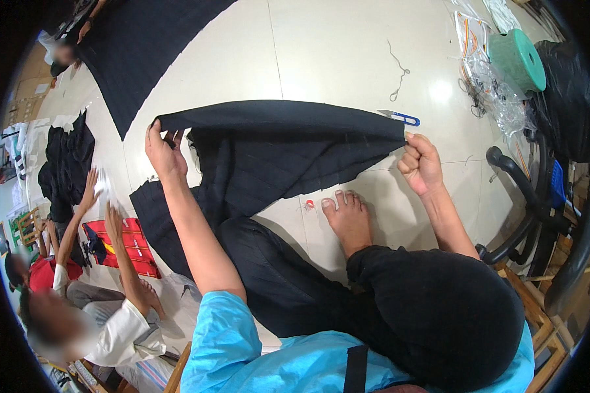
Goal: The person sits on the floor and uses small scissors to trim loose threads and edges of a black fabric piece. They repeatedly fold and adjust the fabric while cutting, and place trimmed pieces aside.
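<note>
I hold a long strip of black fabric (pixel 278 118) stretched across in front of me, with more black cloth hanging below it toward my legs. My left hand (pixel 165 150) pinches its left end, fingers curled at the edge. My right hand (pixel 419 164) grips the narrow right end between thumb and closed fingers. Just beyond that end lie blue-handled thread snips (pixel 406 120) on the tiled floor, partly behind the cloth. My bare right foot (pixel 347 223) is below the strip, beside a small red scrap (pixel 310 205).
Co-workers (pixel 121 334) sit at left near dark cloth (pixel 69 157) and a red folded item (pixel 134 255). Another person (pixel 64 56) handles a large dark panel (pixel 137 46). A green round stool (pixel 518 59), clear plastic (pixel 491 92), loose thread (pixel 398 78) and black chair base (pixel 524 180) are around.
</note>
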